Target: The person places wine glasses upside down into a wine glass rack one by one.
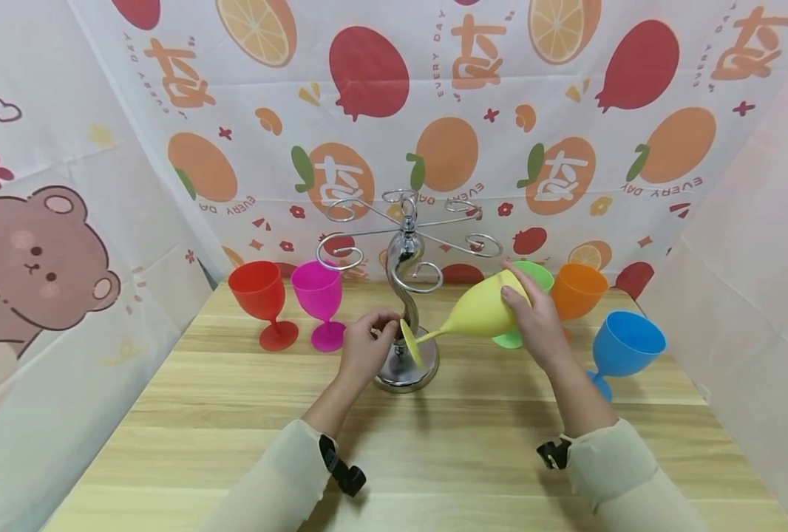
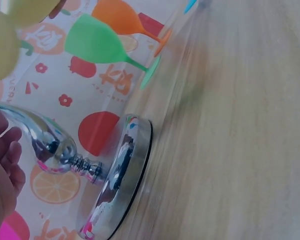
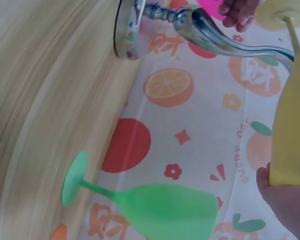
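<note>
Goblet (image 1: 485,307), yellow, clasped in the right hand (image 1: 539,325); its foot (image 1: 410,343) beside the left hand (image 1: 366,346), whose hold I cannot tell; rack (image 1: 402,260) by that hand bare; five other goblets (image 1: 579,290) stand around them.

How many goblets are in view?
6. In the head view: red goblet and magenta goblet left of the chrome stand; yellow goblet in the right hand; green goblet partly behind it; orange goblet and blue goblet farther right. None seems fully hidden.
</note>
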{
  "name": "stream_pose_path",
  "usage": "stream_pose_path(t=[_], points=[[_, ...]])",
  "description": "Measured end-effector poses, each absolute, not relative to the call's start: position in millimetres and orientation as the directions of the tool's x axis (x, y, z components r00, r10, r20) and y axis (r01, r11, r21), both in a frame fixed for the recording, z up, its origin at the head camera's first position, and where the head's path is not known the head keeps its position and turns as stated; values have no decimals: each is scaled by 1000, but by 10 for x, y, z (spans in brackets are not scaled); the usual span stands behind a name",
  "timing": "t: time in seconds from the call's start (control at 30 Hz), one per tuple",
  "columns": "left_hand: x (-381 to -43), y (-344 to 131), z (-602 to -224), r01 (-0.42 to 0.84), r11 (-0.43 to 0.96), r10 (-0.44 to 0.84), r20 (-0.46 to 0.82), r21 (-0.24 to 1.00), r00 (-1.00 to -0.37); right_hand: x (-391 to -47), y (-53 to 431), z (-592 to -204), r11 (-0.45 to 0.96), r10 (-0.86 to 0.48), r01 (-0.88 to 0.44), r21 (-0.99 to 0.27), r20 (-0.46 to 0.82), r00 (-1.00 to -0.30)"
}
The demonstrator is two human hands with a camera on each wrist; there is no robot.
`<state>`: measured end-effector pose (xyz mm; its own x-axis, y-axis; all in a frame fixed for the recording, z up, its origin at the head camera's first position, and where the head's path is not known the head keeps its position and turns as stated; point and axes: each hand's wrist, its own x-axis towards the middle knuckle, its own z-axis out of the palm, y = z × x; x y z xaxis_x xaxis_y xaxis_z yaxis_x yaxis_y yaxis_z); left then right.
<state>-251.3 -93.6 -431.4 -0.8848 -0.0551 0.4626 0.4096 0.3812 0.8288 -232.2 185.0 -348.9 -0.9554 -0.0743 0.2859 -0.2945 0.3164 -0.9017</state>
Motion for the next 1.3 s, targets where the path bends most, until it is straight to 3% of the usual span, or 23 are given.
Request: stream_pose_path(t=[0.2, 0.4, 0.57, 0.73, 0.9, 1.07, 1.3], points=[[-2457, -861, -4346, 414, 358, 14, 438, 837, -899, -2271, 1782, -3490, 157, -72, -271, -950, 263, -962], [-2363, -733, -4308, 508, 453, 223, 459, 733, -860, -2212, 1656, -3528, 61, -101, -246, -967, 239, -966], [-2244, -621, -4213, 480, 387, 344, 360, 787, -867, -2188, 1552, -3580, -7, -108, -258, -966, 257, -960], [-2167, -528, -4124, 445, 364, 355, 320, 818, -879, -2182, 1488, -3618, -76, -110, -267, -961, 274, -955], [-2154, -446, -4053, 386, 250, 354, 287, 888, -890, -2176, 1453, -3652, -132, -123, -244, -961, 260, -958], [-2158, -408, -4017, 370, 132, 369, 300, 920, -879, -2166, 1442, -3674, -153, -137, -246, -957, 267, -954], [-2154, -405, -3995, 371, 73, 386, 316, 926, -867, -2152, 1454, -3682, -168, -159, -253, -953, 279, -947]])
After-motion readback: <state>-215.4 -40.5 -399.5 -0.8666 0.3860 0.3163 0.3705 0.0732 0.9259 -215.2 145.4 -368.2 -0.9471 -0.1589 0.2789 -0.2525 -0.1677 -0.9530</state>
